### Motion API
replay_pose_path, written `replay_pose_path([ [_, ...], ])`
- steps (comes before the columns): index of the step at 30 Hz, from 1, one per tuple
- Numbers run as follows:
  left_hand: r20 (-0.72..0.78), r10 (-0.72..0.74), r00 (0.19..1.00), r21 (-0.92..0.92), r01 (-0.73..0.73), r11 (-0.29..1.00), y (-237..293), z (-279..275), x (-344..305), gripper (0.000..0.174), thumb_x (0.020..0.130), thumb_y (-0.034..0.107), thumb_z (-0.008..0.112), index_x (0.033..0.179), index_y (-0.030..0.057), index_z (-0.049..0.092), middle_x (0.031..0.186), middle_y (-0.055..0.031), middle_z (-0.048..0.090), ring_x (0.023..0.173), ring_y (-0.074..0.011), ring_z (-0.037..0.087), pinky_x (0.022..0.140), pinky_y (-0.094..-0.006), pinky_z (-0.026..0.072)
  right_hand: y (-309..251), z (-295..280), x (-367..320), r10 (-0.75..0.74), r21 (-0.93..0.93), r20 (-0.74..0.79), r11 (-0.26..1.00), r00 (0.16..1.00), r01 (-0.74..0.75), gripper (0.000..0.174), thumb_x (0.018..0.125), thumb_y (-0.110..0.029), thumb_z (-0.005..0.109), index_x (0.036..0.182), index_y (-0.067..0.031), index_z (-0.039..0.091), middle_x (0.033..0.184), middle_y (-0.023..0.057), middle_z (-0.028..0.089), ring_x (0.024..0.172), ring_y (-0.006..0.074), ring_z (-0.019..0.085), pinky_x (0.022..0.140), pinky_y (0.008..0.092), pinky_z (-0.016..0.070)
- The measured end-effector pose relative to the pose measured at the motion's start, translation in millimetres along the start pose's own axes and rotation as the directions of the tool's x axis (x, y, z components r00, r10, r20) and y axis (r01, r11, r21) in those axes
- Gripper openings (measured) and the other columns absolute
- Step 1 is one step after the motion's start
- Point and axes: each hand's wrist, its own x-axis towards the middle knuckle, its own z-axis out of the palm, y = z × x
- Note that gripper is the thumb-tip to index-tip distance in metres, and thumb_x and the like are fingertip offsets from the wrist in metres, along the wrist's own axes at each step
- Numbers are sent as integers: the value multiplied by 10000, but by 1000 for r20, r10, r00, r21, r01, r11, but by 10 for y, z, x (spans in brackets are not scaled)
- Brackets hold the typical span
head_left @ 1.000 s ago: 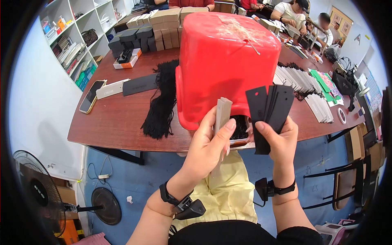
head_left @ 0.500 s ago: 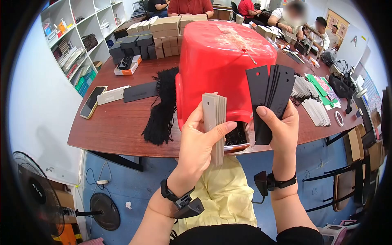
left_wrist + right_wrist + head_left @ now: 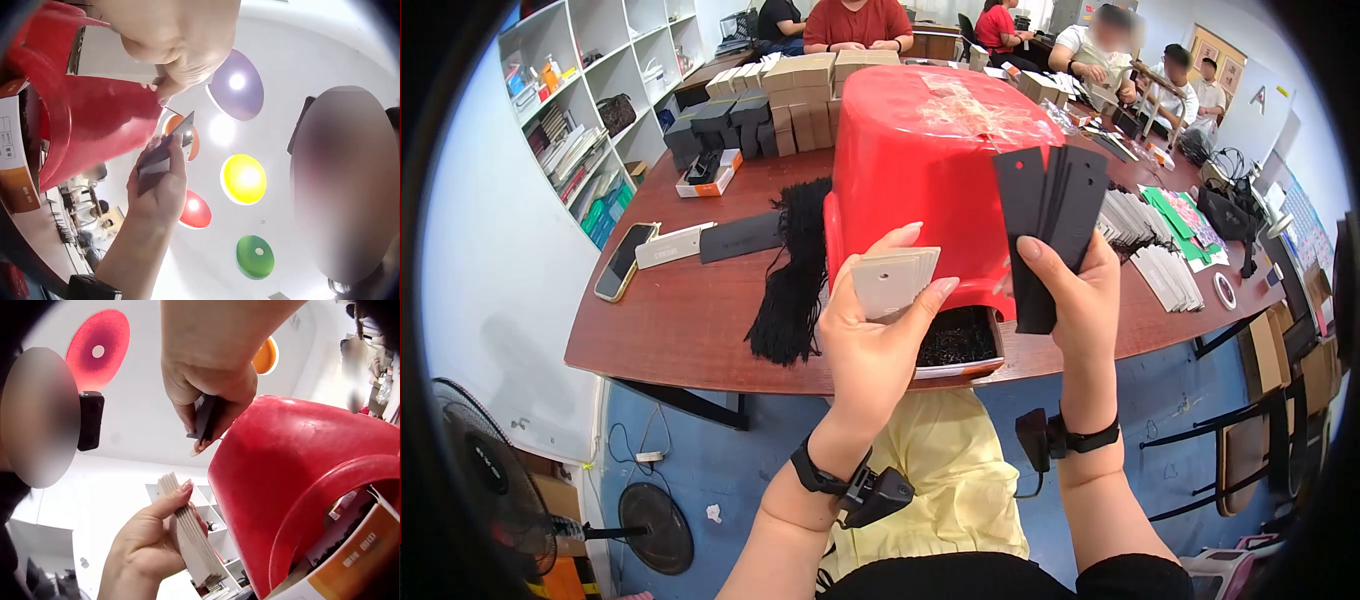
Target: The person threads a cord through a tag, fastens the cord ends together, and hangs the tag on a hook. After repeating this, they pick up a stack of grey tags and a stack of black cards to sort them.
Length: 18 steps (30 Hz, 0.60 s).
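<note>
My left hand (image 3: 865,350) grips a stack of light grey card tags (image 3: 890,280), thumb along one side; their punched ends tilt toward the head camera. The right wrist view shows the layered edges of these grey tags (image 3: 195,547). To the right, my right hand (image 3: 1088,290) holds several black tags (image 3: 1050,215) spread in a fan, thumb pressed across their lower part. Each front black tag has a hole near its top. Behind both hands stands a red plastic stool (image 3: 930,180) with tape on its top. An open box of black bits (image 3: 960,338) sits at its cut-out.
Left on the table lie a bundle of black strings (image 3: 793,280), a phone (image 3: 625,262), a grey tag (image 3: 670,247) and a black tag (image 3: 742,237). Stacked cards (image 3: 800,105) stand behind. Strung tags (image 3: 1165,275) and a tape roll (image 3: 1224,291) lie right. People sit across the table.
My left hand has moved left and tipped the grey tags from upright so their punched ends face the camera. My right hand has risen with the black tags, still fanned.
</note>
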Motion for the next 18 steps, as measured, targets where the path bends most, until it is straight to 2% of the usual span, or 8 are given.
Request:
replay_pose_path([
  [3, 25, 66, 998, -42, -64, 997, 60, 43, 30, 525, 696, 53, 665, 1158, 48, 417, 791, -22, 503, 683, -67, 498, 623, -186, 439, 66, 13, 69, 3, -21, 9, 1000, 1000, -3, 176, 727, -55, 624, 844, 31, 524, 691, 83, 583, 537, 136, 580, 484, 226, 485],
  [5, 121, -50, 991, -113, 64, 992, 90, 41, 11, 560, 724, 68, 640, 1170, 31, 304, 832, -52, 492, 676, -76, 503, 551, -197, 451, 92, 22, 82, -6, -14, 14, 1000, 1000, 6, 176, 728, -60, 625, 842, 30, 526, 685, 83, 582, 536, 136, 580, 482, 224, 484],
  [8, 138, -40, 990, -45, 47, 998, 59, 75, -4, 559, 739, 88, 627, 1130, 42, 230, 883, -81, 469, 649, -92, 512, 503, -196, 447, 122, 0, 80, 2, -18, 21, 1000, 1000, -2, 175, 728, -68, 629, 836, 26, 529, 675, 82, 582, 535, 136, 580, 479, 222, 479],
  [10, 154, -83, 985, -42, 90, 995, 82, 64, -12, 533, 735, 104, 635, 1078, 46, 230, 924, -96, 449, 664, -97, 517, 491, -187, 442, 124, -11, 75, 14, -28, 21, 1000, 1000, -14, 173, 729, -72, 630, 833, 24, 530, 671, 81, 581, 535, 135, 580, 478, 220, 476],
  [13, 154, -41, 987, -79, 54, 995, 67, 70, -8, 508, 721, 91, 648, 1064, 40, 276, 910, -85, 465, 717, -100, 517, 548, -206, 454, 113, -17, 61, 12, -47, 21, 999, 1000, -12, 174, 729, -75, 632, 831, 22, 531, 670, 80, 581, 534, 134, 579, 477, 218, 469],
  [15, 133, 134, 982, -84, -124, 989, -5, 69, 4, 490, 693, 70, 673, 1039, 35, 329, 915, -78, 483, 779, -112, 517, 640, -229, 454, 100, -4, 48, 10, -73, -5, 997, 1000, -10, 174, 728, -77, 634, 828, 21, 530, 668, 79, 580, 533, 133, 578, 475, 216, 464],
  [16, 134, 136, 982, -84, -125, 989, 1, 68, 11, 490, 693, 70, 673, 1039, 35, 329, 915, -78, 483, 779, -112, 517, 640, -229, 454, 108, -5, 52, 8, -73, -5, 997, 1000, -8, 174, 728, -77, 634, 828, 21, 530, 668, 79, 580, 533, 133, 578, 475, 216, 464],
  [18, 51, 249, 967, -65, -246, 967, 10, 64, 27, 470, 671, 35, 684, 1018, 33, 367, 922, -72, 499, 815, -118, 520, 713, -244, 438, 142, -9, 56, 19, -54, 3, 998, 1000, -19, 172, 731, -78, 630, 829, 20, 529, 670, 84, 582, 532, 138, 580, 476, 221, 468],
])
